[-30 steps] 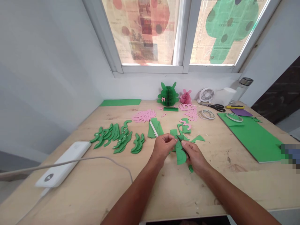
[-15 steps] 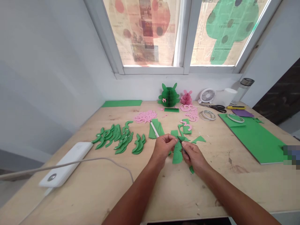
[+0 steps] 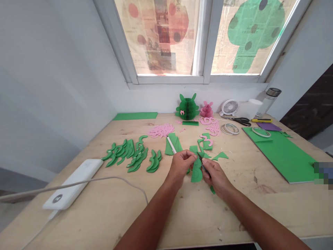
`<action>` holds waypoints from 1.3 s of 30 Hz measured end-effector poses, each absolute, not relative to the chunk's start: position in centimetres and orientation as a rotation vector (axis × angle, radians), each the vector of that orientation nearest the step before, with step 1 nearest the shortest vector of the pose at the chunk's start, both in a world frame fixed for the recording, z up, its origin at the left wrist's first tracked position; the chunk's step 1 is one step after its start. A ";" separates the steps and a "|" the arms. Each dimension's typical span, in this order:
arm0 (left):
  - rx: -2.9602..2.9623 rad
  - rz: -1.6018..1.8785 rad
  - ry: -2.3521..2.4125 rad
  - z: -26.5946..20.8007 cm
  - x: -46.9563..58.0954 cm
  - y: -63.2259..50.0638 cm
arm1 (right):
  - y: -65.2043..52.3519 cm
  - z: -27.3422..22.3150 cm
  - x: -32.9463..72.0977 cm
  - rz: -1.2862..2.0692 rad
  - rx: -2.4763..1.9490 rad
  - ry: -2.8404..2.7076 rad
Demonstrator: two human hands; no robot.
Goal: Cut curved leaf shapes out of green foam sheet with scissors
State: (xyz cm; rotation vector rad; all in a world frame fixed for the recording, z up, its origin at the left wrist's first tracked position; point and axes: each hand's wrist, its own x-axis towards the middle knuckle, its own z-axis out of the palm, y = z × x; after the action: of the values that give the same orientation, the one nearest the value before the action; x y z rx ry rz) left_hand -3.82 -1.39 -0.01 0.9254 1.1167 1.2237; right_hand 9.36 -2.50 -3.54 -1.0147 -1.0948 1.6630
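Between the fingertips of my left hand (image 3: 182,165), a green paper piece (image 3: 197,172) is pinched by its upper edge. It has a wavy, rounded right edge and hangs over the table. My right hand (image 3: 215,175) is closed round a pair of scissors (image 3: 204,167), whose dark blades point up and left against the paper's right edge; the handles are mostly hidden by my fingers. A small green scrap (image 3: 212,190) shows below that hand. Green offcuts (image 3: 220,156) lie just beyond my hands, and a white pen (image 3: 171,144) rests on folded green paper to the left.
Stacks of curved green cutouts (image 3: 137,158) and a white power bank (image 3: 74,184) with a cable lie left. Pink cutouts (image 3: 161,130) and a green paper figure (image 3: 187,109) are farther back. Green sheets (image 3: 283,156), tape rolls (image 3: 230,128) and black-handled scissors (image 3: 241,121) are right.
The paper has turned slightly, so more of its scalloped right edge shows beside the blades. Both hands stay in nearly the same place, and the camera view has shifted a little.
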 end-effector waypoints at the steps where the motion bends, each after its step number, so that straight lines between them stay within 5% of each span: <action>1: 0.924 1.224 1.120 0.0 -3.8 -1.4 | -2.5 -3.5 9.4 1.665 -1.014 -1.092; 39: 0.936 1.176 1.094 0.1 -4.1 -1.3 | -2.4 -3.7 9.4 1.625 -1.023 -1.134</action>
State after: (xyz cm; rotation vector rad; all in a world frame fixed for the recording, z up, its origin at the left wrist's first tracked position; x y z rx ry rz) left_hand -4.13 -1.33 0.12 0.9364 1.0940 1.1765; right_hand 9.35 -2.40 -3.70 -1.0229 -1.1344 1.6248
